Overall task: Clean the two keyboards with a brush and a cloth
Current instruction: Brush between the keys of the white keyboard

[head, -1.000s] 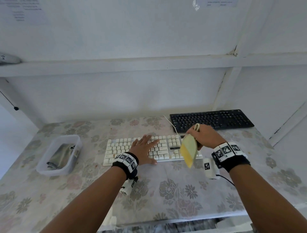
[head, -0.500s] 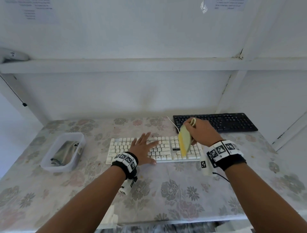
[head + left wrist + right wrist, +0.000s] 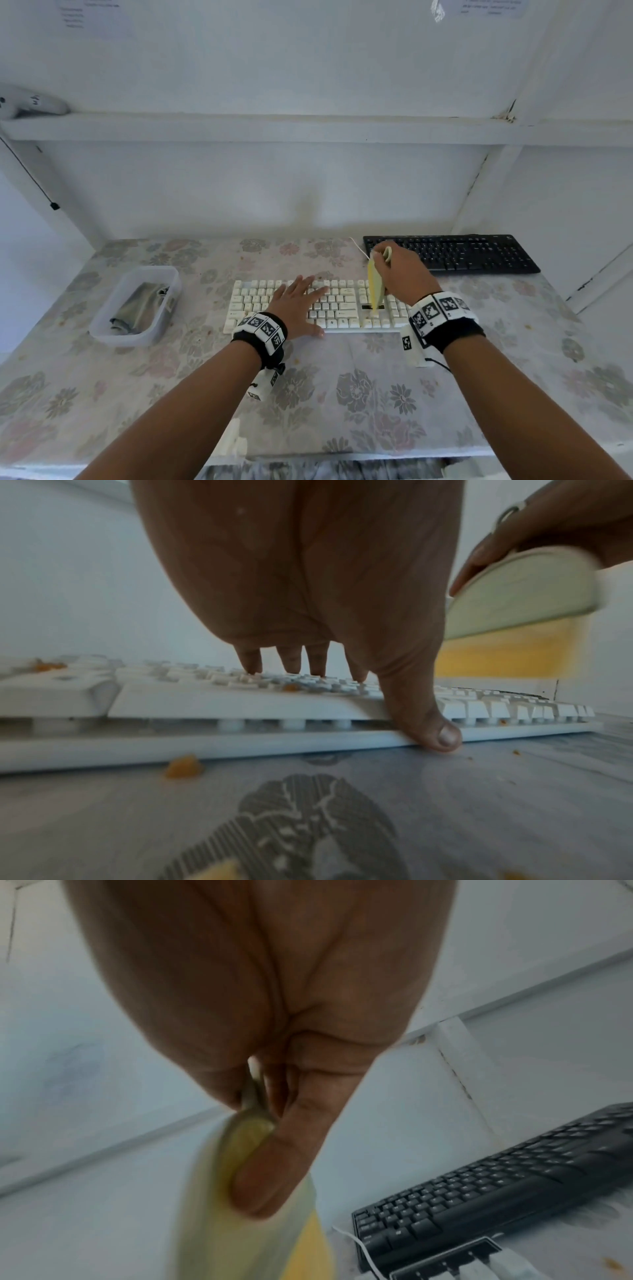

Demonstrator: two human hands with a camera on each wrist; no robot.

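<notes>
Two keyboards: my left hand [image 3: 298, 306] lies flat on the white keyboard [image 3: 346, 303], my right hand [image 3: 401, 274] grips the yellow brush [image 3: 374, 287] (black keyboard [image 3: 455, 253] behind, orange crumbs [image 3: 182, 766] about).

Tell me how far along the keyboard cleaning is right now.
Nothing looks finished. In hand: the right hand grips the brush, bristles down on the white keyboard, while the left hand lies flat on its keys. Orange crumbs lie on and beside it. Left: the rest of the brushing, the black keyboard, and wiping; the cloth sits in its tub.
</notes>
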